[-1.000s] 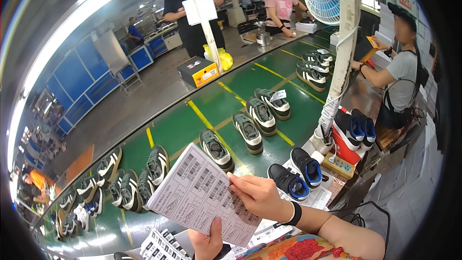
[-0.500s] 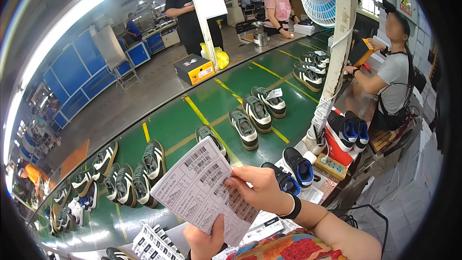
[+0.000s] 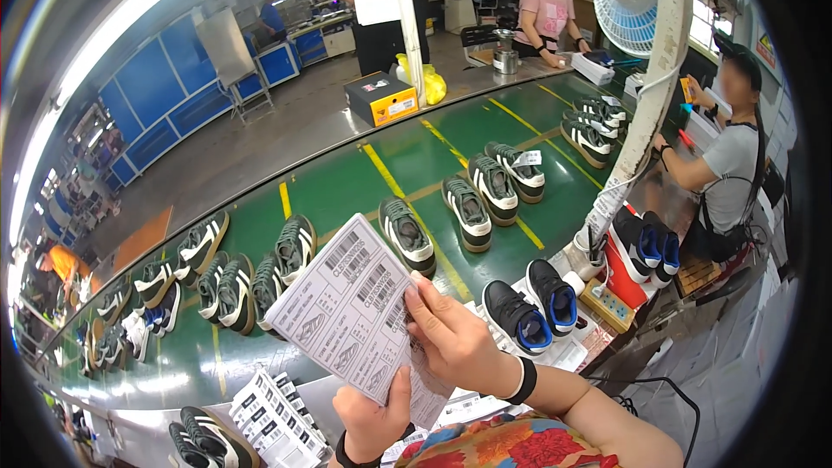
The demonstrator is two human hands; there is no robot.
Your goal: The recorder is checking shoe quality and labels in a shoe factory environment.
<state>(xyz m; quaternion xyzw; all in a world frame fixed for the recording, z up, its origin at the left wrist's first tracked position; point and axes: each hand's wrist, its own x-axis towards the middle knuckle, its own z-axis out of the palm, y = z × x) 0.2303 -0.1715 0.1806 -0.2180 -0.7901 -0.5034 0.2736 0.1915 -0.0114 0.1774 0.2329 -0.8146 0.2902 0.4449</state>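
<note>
A stack of white label sheets (image 3: 342, 295), printed with barcodes and small shoe drawings, is held up tilted in front of me. My left hand (image 3: 374, 416) grips its lower edge, thumb across the front. At the right edge, my right hand (image 3: 459, 338) has its fingers and thumb closed on the sheets; the fingertips are partly hidden behind the paper. Just beyond the stack, a dark green sneaker (image 3: 406, 236) with white stripes rests on the green conveyor belt (image 3: 338, 195). A black pair of sneakers with blue lining (image 3: 517, 316) lies right of my right hand.
Several more dark sneakers (image 3: 232, 295) line the belt. More label sheets (image 3: 276, 420) lie below at the left. A white post (image 3: 659, 78), a power strip (image 3: 609, 305) and a red shoebox (image 3: 626, 277) stand to the right. Co-workers (image 3: 724, 156) are across and beside the belt.
The view has shifted, so the belt and post sit farther right. My right fingers have straightened along the sheets' edge. The co-worker at the right has lowered an orange-and-black box.
</note>
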